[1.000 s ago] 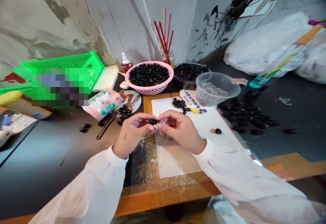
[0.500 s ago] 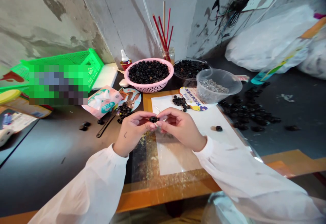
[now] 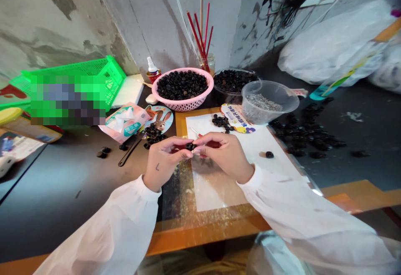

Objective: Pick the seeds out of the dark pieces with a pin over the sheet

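My left hand [image 3: 164,162] and my right hand [image 3: 224,154] meet over a white sheet [image 3: 250,150] at the table's middle. Both pinch one small black round piece [image 3: 189,146] between their fingertips. A thin pale stick with a red tip [image 3: 197,133] pokes out from my right hand's fingers toward the back left. Behind them stand a pink basket [image 3: 184,105] full of black pieces, a dark bowl [image 3: 233,84] of more black pieces, and a clear plastic bowl [image 3: 269,102] holding small grey metal bits. A single black piece [image 3: 269,155] lies on the sheet to the right.
A jar of red sticks [image 3: 206,63] and a small glue bottle [image 3: 152,71] stand by the wall. A green crate [image 3: 94,79], a tissue pack [image 3: 125,122] and a black tool [image 3: 130,155] are at left. Loose black pieces [image 3: 305,135] and white bags [image 3: 332,45] lie at right.
Both hands stay together on the black piece, fingers shifting slightly. The view has tilted a little, so everything sits slightly higher in frame. A red stick tip now shows by my right fingers.
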Action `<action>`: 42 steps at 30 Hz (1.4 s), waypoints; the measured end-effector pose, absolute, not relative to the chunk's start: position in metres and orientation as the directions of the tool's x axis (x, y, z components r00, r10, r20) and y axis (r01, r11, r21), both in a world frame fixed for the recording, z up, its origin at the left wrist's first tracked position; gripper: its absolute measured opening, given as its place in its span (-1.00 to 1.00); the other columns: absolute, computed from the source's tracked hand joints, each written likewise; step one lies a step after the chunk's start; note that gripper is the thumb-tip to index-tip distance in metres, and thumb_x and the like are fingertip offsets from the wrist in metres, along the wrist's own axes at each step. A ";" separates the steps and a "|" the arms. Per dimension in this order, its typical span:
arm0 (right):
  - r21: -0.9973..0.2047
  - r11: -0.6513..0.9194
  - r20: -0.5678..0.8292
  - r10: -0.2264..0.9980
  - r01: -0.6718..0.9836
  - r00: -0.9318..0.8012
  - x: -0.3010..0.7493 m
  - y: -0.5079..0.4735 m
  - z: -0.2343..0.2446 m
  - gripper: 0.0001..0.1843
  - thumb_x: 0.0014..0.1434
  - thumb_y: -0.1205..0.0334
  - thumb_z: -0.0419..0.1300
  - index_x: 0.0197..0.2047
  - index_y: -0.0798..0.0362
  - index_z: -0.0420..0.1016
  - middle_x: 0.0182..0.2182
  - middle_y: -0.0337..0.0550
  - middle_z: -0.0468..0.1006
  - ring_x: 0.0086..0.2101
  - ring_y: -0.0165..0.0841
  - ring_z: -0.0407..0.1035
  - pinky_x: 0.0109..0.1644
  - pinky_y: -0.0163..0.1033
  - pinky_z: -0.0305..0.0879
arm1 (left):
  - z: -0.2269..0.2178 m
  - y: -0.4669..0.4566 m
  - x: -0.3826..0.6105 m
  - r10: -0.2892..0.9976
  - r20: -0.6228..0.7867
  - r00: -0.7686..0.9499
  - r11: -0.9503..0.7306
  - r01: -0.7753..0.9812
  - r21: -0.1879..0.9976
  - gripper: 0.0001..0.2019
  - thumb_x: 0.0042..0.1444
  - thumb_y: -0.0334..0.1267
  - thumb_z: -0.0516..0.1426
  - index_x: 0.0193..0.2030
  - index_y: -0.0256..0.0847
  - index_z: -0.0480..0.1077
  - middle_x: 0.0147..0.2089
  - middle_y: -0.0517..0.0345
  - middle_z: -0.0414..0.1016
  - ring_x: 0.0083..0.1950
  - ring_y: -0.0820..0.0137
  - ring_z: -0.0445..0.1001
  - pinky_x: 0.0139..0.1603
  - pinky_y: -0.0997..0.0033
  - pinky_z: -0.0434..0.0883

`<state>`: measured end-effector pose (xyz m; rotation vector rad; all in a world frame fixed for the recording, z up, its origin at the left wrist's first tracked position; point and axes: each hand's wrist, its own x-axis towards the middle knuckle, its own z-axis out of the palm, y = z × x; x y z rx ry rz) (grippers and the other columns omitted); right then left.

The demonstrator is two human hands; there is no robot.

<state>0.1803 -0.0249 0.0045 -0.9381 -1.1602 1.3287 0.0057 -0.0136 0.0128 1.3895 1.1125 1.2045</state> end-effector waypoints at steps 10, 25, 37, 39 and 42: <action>-0.983 0.122 0.130 0.990 -0.139 -0.049 0.181 -0.028 0.007 -0.90 -0.05 0.25 0.45 -0.37 -0.02 0.72 -0.44 -0.19 0.67 -0.45 -0.35 0.49 -0.38 -0.25 0.44 | 0.006 -0.014 0.005 0.979 0.181 0.097 -0.185 0.034 0.982 -0.77 -0.19 -0.24 0.47 -0.33 -0.19 0.68 -0.24 0.02 0.69 -0.20 0.26 0.63 -0.16 0.38 0.58; -0.943 0.328 0.327 0.945 0.060 -0.020 0.182 -0.032 0.009 -0.71 0.12 0.36 0.35 -0.10 -0.13 0.68 -0.25 -0.22 0.70 -0.37 -0.37 0.53 -0.27 -0.26 0.49 | -0.001 -0.014 0.007 0.993 0.096 0.067 -0.095 -0.013 0.995 -0.65 -0.15 -0.14 0.46 -0.20 -0.20 0.67 -0.32 0.08 0.66 -0.42 0.43 0.53 -0.31 0.46 0.55; -0.948 0.316 0.318 0.948 -0.042 -0.032 0.180 -0.030 0.007 -0.86 0.11 0.29 0.38 -0.23 -0.11 0.70 -0.25 -0.18 0.69 -0.23 -0.28 0.57 -0.11 -0.18 0.54 | -0.003 -0.018 0.010 0.988 0.149 0.040 -0.148 -0.032 0.988 -0.70 -0.17 -0.16 0.46 -0.25 -0.17 0.68 -0.17 0.00 0.69 -0.23 0.29 0.61 -0.19 0.34 0.57; -0.967 0.239 0.245 0.968 -0.092 -0.057 0.180 -0.029 0.007 -0.80 0.08 0.27 0.40 -0.17 -0.08 0.66 -0.26 -0.20 0.68 -0.28 -0.32 0.56 -0.17 -0.22 0.53 | -0.002 -0.018 0.010 0.983 0.178 0.053 -0.177 -0.033 0.984 -0.75 -0.15 -0.21 0.45 -0.26 -0.14 0.68 -0.17 0.01 0.69 -0.19 0.27 0.61 -0.16 0.35 0.56; -0.974 0.194 0.205 0.974 -0.120 -0.093 0.181 -0.028 0.006 -0.76 0.03 0.25 0.44 -0.18 -0.05 0.61 -0.28 -0.23 0.67 -0.29 -0.34 0.56 -0.19 -0.26 0.51 | 0.002 -0.016 0.009 0.961 0.258 0.103 -0.258 -0.015 0.966 -0.82 -0.10 -0.20 0.43 -0.30 -0.09 0.69 -0.21 0.03 0.68 -0.17 0.29 0.59 -0.16 0.36 0.53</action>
